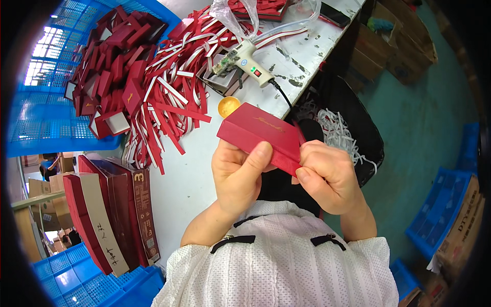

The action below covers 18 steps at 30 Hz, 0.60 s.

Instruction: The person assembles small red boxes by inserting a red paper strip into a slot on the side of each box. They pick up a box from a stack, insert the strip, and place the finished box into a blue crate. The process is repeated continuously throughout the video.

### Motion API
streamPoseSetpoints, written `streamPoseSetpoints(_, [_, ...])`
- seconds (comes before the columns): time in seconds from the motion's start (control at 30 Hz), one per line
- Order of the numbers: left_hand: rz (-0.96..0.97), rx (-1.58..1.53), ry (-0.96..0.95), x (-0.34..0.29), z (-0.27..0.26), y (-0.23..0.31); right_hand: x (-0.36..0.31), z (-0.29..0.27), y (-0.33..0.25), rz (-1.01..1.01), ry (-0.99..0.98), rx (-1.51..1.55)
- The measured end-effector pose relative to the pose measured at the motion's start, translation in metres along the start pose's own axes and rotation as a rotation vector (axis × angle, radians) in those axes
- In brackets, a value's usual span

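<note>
A red gift box (261, 128) with gold script on its lid is held tilted in front of my chest. My left hand (238, 171) grips its near left side, thumb along the front edge. At the box's right end, my right hand (330, 176) is closed with thumb and bent fingers pressed to the corner. A thin red edge shows beside those fingers; whether it is a separate strip I cannot tell. Just beyond the box sits a small yellow bowl (228, 106). A cream glue gun (250, 64) with a black cord lies past it on the white table (192, 179).
A blue crate (61, 130) on the left holds a heap of red boxes (120, 56). Red and white strips (169, 97) are piled beside it. Red boards (94, 220) stand upright at lower left. Right of the table, a black bag (368, 133) holds paper shreds.
</note>
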<state>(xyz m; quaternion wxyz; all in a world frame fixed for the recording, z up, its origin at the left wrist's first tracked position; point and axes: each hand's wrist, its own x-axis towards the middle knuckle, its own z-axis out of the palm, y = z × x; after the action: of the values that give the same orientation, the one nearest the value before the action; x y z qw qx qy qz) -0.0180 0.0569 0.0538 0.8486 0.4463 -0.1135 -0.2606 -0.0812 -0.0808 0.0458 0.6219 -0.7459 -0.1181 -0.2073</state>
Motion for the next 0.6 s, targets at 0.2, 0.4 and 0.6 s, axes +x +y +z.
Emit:
streamPoseSetpoints(0.2, [0.035,0.091,0.102,0.002,-0.003,-0.003,-0.001,-0.001,0.002,0.069,0.013,-0.039])
streamPoseSetpoints(0.4, [0.151,0.032,0.048,0.003,-0.004,-0.009,-0.003,-0.009,0.003,0.35,0.033,-0.097])
streamPoseSetpoints(0.6, [-0.06,-0.566,0.068,0.006,-0.027,0.004,-0.006,-0.026,0.014,0.173,0.136,-0.046])
